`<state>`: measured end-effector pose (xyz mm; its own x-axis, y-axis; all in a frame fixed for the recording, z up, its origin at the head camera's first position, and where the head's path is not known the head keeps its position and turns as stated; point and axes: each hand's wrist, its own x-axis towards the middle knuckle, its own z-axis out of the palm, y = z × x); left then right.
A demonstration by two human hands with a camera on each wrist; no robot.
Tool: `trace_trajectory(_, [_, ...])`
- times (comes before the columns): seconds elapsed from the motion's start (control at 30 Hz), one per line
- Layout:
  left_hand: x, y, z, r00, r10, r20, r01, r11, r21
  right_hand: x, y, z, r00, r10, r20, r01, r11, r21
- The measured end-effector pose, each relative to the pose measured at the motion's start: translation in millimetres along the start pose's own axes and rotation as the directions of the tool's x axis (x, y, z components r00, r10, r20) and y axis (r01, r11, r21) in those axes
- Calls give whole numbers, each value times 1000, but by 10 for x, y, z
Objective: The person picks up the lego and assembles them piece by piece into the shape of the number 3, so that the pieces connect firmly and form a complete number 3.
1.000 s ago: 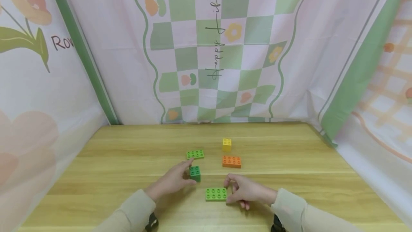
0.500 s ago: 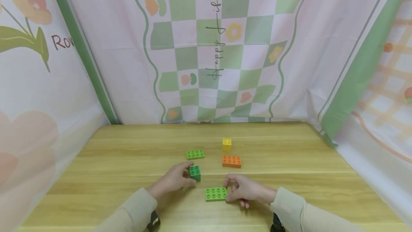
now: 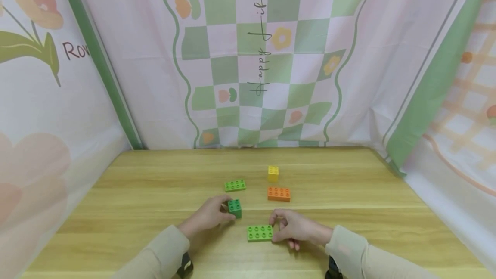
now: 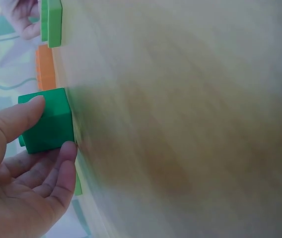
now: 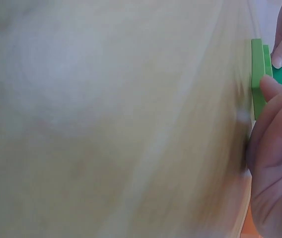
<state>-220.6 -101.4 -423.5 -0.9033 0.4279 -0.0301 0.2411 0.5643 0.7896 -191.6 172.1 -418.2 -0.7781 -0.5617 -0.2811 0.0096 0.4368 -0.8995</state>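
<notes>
My left hand [image 3: 209, 215] pinches a dark green toy brick [image 3: 234, 209] with two-by-two studs, standing studs up on the table. In the left wrist view the thumb lies on one face of the green brick [image 4: 49, 121] and the fingers on the opposite side. Nearer the front edge is a flat lime green brick [image 3: 260, 234] with two rows of studs. My right hand [image 3: 296, 227] holds it by its right end, thumb at the near corner and index finger at the far one. The right wrist view shows the lime brick [image 5: 256, 69] low on the table.
Behind my hands lie a second flat lime brick [image 3: 235, 185], an orange brick [image 3: 279, 194] and a small yellow brick [image 3: 273, 174]. The wooden table [image 3: 116, 210] ends at a patterned curtain [image 3: 267, 72], with cloth on both sides.
My left hand's fingers have closed in on the dark green brick, the index finger drawing back from near the far lime brick. The right hand and the other bricks stay put.
</notes>
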Motion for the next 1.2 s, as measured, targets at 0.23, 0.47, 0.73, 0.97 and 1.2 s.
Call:
trace_trajectory(0.23, [-6, 6, -13, 1000, 1, -5, -1, 1000, -4, 6, 6, 6, 1000, -5, -6, 5, 1000, -1])
trace_trajectory(0.47, [4, 24, -32, 1000, 4, -5, -4, 1000, 29, 0, -1, 3, 1000, 3, -3, -3, 1000, 3])
trace_trajectory(0.73, [-19, 129, -20, 999, 48, 8, -48, 999, 16, -7, -16, 9, 1000, -2, -2, 2, 1000, -4])
trace_trajectory(0.97, [-37, 227, 15, 997, 80, 15, -80, 997, -2, -14, -22, 7, 1000, 2, -3, -2, 1000, -1])
trace_trajectory(1.2, [-44, 293, 98, 995, 100, 24, -100, 995, -4, -6, -33, 4, 1000, -8, 2, 8, 1000, -3])
